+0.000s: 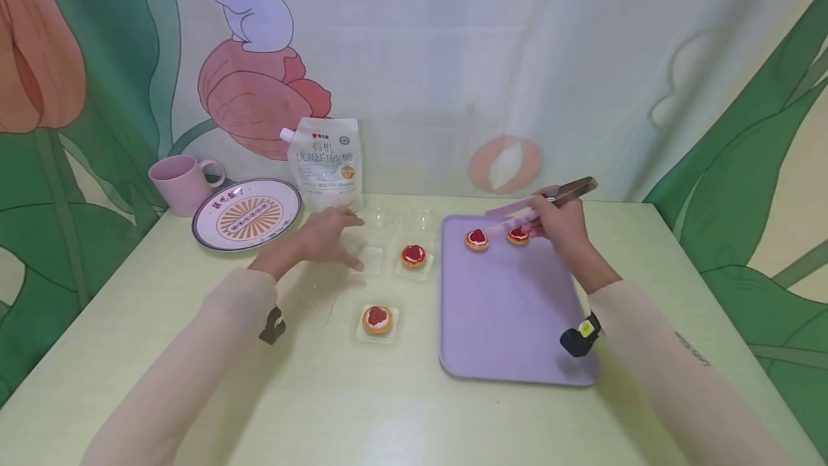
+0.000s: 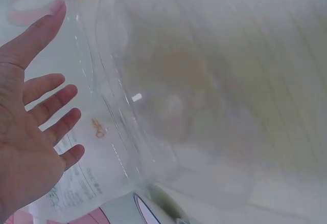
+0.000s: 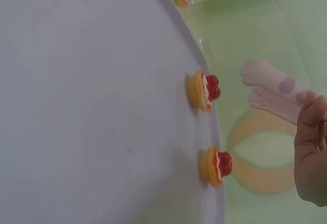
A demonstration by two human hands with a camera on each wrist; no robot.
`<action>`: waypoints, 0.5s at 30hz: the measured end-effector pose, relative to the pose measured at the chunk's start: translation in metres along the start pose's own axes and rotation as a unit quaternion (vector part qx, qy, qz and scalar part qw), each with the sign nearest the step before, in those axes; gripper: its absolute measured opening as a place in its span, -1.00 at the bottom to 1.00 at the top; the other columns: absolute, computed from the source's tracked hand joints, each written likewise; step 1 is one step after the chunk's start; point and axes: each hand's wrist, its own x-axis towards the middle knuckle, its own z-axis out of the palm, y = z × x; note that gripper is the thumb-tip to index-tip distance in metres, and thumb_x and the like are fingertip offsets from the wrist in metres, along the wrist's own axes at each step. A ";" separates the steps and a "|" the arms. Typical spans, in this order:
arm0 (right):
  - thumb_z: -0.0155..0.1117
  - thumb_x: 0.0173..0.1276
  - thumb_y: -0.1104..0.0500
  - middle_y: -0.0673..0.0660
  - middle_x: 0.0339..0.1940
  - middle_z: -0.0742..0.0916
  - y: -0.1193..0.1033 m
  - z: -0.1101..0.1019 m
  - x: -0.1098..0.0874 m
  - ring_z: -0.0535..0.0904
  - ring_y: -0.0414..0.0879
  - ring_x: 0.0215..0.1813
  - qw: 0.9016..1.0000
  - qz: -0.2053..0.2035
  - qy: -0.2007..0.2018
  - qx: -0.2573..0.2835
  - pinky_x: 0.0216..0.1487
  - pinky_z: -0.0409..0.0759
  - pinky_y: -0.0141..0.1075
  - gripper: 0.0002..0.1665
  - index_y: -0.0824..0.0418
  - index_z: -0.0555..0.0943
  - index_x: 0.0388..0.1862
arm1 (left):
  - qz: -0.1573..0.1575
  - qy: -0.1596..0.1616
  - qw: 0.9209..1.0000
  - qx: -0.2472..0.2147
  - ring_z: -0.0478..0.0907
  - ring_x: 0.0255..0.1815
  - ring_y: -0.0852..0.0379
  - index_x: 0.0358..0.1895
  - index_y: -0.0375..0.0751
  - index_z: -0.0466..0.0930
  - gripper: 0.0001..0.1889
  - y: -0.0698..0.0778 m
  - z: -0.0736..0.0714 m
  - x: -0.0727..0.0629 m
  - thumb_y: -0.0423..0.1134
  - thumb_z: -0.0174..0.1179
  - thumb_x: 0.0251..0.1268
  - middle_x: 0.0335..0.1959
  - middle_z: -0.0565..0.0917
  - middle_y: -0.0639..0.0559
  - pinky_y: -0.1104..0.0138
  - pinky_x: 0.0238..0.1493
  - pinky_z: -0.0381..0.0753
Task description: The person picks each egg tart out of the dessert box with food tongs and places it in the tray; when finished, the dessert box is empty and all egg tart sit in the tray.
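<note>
My right hand (image 1: 564, 227) holds pink tongs (image 1: 576, 190) over the far right of a purple tray (image 1: 511, 322). The tongs' paw-shaped tips (image 3: 255, 73) stand slightly apart, with nothing visible between them. Two berry tarts, a left one (image 1: 476, 239) and a right one (image 1: 518, 235), sit near the tray's far edge. Spread wide, my left hand (image 1: 326, 236) hovers beside a clear plastic box (image 1: 371, 260) and holds nothing. Two more tarts, one nearer (image 1: 377, 319) and one farther (image 1: 413, 256), rest in clear boxes left of the tray.
At the back stands a white pouch (image 1: 326, 171) with a spout. Left of it are a patterned plate (image 1: 247, 214) and a pink mug (image 1: 183, 182). More transparent packaging (image 1: 420, 218) lies by the pouch. A printed curtain (image 1: 414, 78) hangs behind the table.
</note>
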 end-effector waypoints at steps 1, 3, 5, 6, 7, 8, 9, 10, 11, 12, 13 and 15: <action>0.15 0.43 0.18 -0.10 -0.70 0.65 0.000 0.003 0.000 0.59 -0.30 -0.70 1.000 -0.001 -0.003 0.004 -0.55 0.63 -0.45 -0.83 0.25 0.46 -0.11 | 0.006 0.004 1.000 0.000 0.37 0.38 -0.33 0.31 -0.37 0.49 -0.14 0.001 0.000 0.002 0.06 0.53 -0.05 0.33 0.50 -0.37 -0.19 0.37 0.32; 0.15 0.42 0.20 -0.08 -0.71 0.65 0.000 0.010 0.000 0.59 -0.30 -0.71 1.000 -0.002 -0.014 0.019 -0.56 0.62 -0.46 -0.86 0.25 0.45 -0.14 | 0.017 0.005 1.000 0.002 0.36 0.40 -0.31 0.31 -0.36 0.50 -0.15 0.005 0.003 0.006 0.06 0.53 -0.04 0.34 0.50 -0.34 -0.17 0.39 0.31; 0.14 0.44 0.21 -0.07 -0.72 0.66 0.000 0.017 -0.001 0.58 -0.30 -0.71 0.999 -0.001 -0.027 0.033 -0.58 0.60 -0.47 -0.88 0.24 0.44 -0.14 | 0.023 -0.002 1.000 0.002 0.35 0.42 -0.29 0.32 -0.33 0.49 -0.16 0.011 0.005 0.011 0.07 0.52 -0.03 0.35 0.50 -0.31 -0.16 0.41 0.28; 0.13 0.45 0.20 -0.08 -0.71 0.66 0.000 0.021 -0.002 0.58 -0.30 -0.71 0.999 -0.002 -0.033 0.035 -0.58 0.59 -0.48 -0.88 0.23 0.44 -0.13 | 0.027 -0.005 1.000 0.002 0.34 0.43 -0.28 0.32 -0.32 0.49 -0.16 0.015 0.007 0.014 0.07 0.52 -0.02 0.35 0.51 -0.29 -0.15 0.43 0.27; 0.13 0.46 0.20 -0.07 -0.71 0.66 0.001 0.025 -0.003 0.58 -0.30 -0.71 0.998 0.000 -0.038 0.041 -0.59 0.58 -0.48 -0.88 0.22 0.44 -0.12 | 0.031 -0.009 0.999 0.000 0.33 0.44 -0.28 0.32 -0.31 0.49 -0.16 0.019 0.008 0.017 0.08 0.52 -0.02 0.36 0.51 -0.27 -0.15 0.44 0.25; 0.13 0.47 0.18 -0.07 -0.70 0.66 0.001 0.028 -0.004 0.58 -0.30 -0.71 0.998 0.003 -0.042 0.046 -0.59 0.58 -0.49 -0.87 0.20 0.45 -0.11 | 0.035 -0.013 0.999 0.000 0.32 0.45 -0.28 0.32 -0.31 0.49 -0.16 0.023 0.009 0.019 0.08 0.51 -0.01 0.36 0.50 -0.26 -0.16 0.45 0.23; 0.14 0.48 0.15 -0.07 -0.69 0.65 0.001 0.032 -0.005 0.58 -0.30 -0.70 0.998 0.005 -0.048 0.051 -0.59 0.57 -0.49 -0.86 0.19 0.45 -0.11 | 0.040 -0.016 0.999 0.001 0.31 0.46 -0.28 0.32 -0.30 0.50 -0.17 0.027 0.010 0.022 0.09 0.51 -0.01 0.37 0.51 -0.25 -0.16 0.45 0.23; 0.15 0.49 0.13 -0.07 -0.68 0.65 0.002 0.035 -0.006 0.58 -0.30 -0.69 0.997 0.008 -0.053 0.057 -0.58 0.57 -0.50 -0.85 0.17 0.47 -0.10 | 0.042 -0.019 0.999 0.000 0.30 0.46 -0.27 0.32 -0.29 0.50 -0.17 0.031 0.011 0.024 0.08 0.52 -0.01 0.37 0.51 -0.23 -0.17 0.45 0.21; 0.17 0.49 0.10 -0.07 -0.68 0.65 0.002 0.038 -0.007 0.58 -0.30 -0.68 0.996 0.011 -0.059 0.066 -0.58 0.57 -0.50 -0.84 0.15 0.48 -0.10 | 0.045 -0.021 0.999 0.002 0.30 0.46 -0.27 0.32 -0.29 0.50 -0.17 0.034 0.012 0.026 0.08 0.51 -0.01 0.37 0.51 -0.22 -0.18 0.44 0.21; 0.19 0.49 0.08 -0.06 -0.67 0.64 0.002 0.040 -0.008 0.58 -0.29 -0.68 0.994 0.015 -0.066 0.081 -0.57 0.57 -0.50 -0.83 0.15 0.50 -0.10 | 0.046 -0.022 0.999 0.004 0.29 0.47 -0.26 0.32 -0.28 0.50 -0.17 0.037 0.013 0.028 0.09 0.51 -0.01 0.38 0.50 -0.21 -0.19 0.42 0.22; 0.21 0.48 0.05 -0.06 -0.66 0.63 0.003 0.043 -0.009 0.58 -0.28 -0.67 0.992 0.021 -0.074 0.097 -0.56 0.57 -0.49 -0.81 0.14 0.51 -0.11 | 0.046 -0.024 0.999 0.007 0.29 0.47 -0.25 0.33 -0.27 0.50 -0.17 0.039 0.014 0.030 0.09 0.51 -0.01 0.38 0.50 -0.20 -0.20 0.42 0.22; 0.23 0.47 0.03 -0.04 -0.65 0.63 0.004 0.047 -0.010 0.59 -0.26 -0.66 0.987 0.031 -0.092 0.127 -0.55 0.58 -0.48 -0.80 0.12 0.51 -0.14 | 0.046 -0.029 0.998 0.013 0.28 0.47 -0.24 0.33 -0.26 0.49 -0.17 0.042 0.016 0.033 0.09 0.50 0.00 0.39 0.50 -0.18 -0.19 0.41 0.23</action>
